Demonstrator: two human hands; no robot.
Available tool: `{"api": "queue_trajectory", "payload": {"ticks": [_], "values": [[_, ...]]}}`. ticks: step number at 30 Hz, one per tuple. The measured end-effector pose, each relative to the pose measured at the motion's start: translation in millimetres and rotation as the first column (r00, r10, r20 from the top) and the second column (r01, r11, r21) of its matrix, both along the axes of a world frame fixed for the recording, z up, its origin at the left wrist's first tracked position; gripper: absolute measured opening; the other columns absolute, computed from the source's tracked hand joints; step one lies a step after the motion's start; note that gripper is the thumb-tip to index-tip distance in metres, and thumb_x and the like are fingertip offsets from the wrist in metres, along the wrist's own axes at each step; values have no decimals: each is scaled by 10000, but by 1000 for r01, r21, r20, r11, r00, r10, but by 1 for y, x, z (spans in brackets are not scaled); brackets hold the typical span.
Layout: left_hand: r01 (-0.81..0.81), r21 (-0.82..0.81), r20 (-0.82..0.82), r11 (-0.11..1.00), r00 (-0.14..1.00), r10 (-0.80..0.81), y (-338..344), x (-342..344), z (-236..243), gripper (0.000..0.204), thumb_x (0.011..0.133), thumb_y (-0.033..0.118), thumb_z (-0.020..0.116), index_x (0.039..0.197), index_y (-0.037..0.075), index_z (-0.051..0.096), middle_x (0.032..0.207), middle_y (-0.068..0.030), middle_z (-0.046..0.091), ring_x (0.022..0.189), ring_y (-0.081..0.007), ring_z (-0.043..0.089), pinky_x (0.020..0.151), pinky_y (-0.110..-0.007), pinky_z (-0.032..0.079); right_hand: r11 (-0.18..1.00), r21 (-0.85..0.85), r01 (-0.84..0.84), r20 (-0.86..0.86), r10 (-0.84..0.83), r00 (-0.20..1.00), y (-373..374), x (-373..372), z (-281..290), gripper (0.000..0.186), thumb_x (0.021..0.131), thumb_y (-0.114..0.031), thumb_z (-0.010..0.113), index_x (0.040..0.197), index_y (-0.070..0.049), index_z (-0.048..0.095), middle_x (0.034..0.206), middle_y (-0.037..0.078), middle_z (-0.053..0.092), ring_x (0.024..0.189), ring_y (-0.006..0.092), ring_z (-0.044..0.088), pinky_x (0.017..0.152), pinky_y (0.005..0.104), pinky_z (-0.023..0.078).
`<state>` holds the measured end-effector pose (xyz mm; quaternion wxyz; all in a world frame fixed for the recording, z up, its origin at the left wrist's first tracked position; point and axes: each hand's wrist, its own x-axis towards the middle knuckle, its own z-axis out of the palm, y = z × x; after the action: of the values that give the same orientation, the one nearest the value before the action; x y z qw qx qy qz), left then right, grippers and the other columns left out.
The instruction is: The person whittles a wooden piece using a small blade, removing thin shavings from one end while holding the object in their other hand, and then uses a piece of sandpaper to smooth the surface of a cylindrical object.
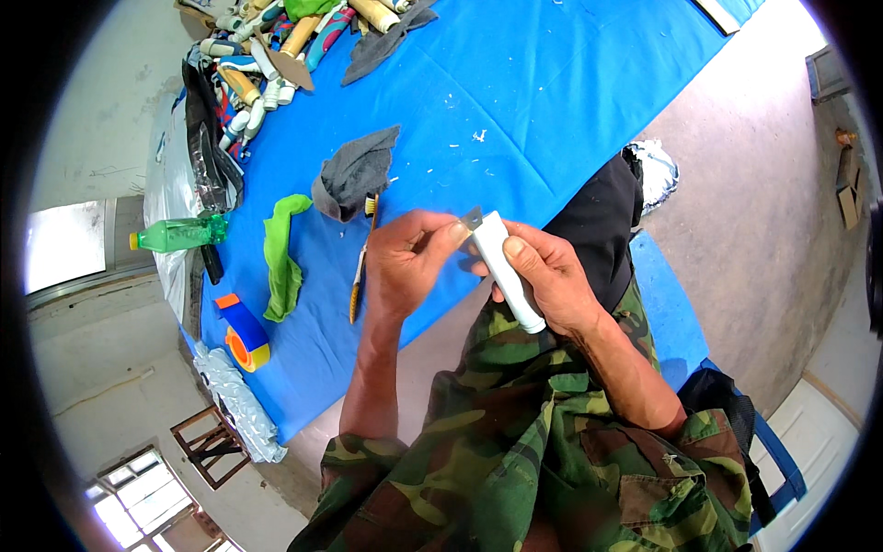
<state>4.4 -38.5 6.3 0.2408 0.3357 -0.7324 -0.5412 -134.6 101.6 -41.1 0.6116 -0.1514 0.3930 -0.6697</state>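
Observation:
My right hand is closed around a white cylindrical tube, held at a slant above my lap with the thumb along its side. At the tube's upper end, my left hand pinches a small grey metal blade between thumb and forefinger. The blade appears to touch the tube's rim, though the exact contact is too small to tell. Left of my left hand, a brush with a long yellowish handle lies on the blue tablecloth.
A grey cloth, a green cloth, a tape roll and a green bottle lie to the left. Several tubes and bottles are heaped at the far left. White scraps dot the cloth.

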Motion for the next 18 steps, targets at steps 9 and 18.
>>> {"api": "queue_trajectory", "payload": {"ticks": [9, 18], "values": [[89, -45, 106, 995, 991, -84, -3, 3, 5, 51, 927, 46, 750, 942, -1, 737, 806, -55, 749, 722, -66, 665, 625, -225, 506, 999, 14, -42, -36, 42, 998, 1, -4, 4, 476, 1098, -317, 507, 1467, -18, 542, 1030, 97, 747, 725, 79, 648, 637, 228, 540], [0, -72, 57, 997, 998, 4, -6, 6, -7, 64, 917, 71, 767, 931, 12, 746, 761, -38, 736, 689, -48, 635, 584, -221, 473, 999, 35, -40, -35, 41, 999, 0, -3, 3, 473, 1093, -319, 520, 1459, -21, 555, 1021, 75, 748, 729, 65, 635, 630, 218, 526]]}}
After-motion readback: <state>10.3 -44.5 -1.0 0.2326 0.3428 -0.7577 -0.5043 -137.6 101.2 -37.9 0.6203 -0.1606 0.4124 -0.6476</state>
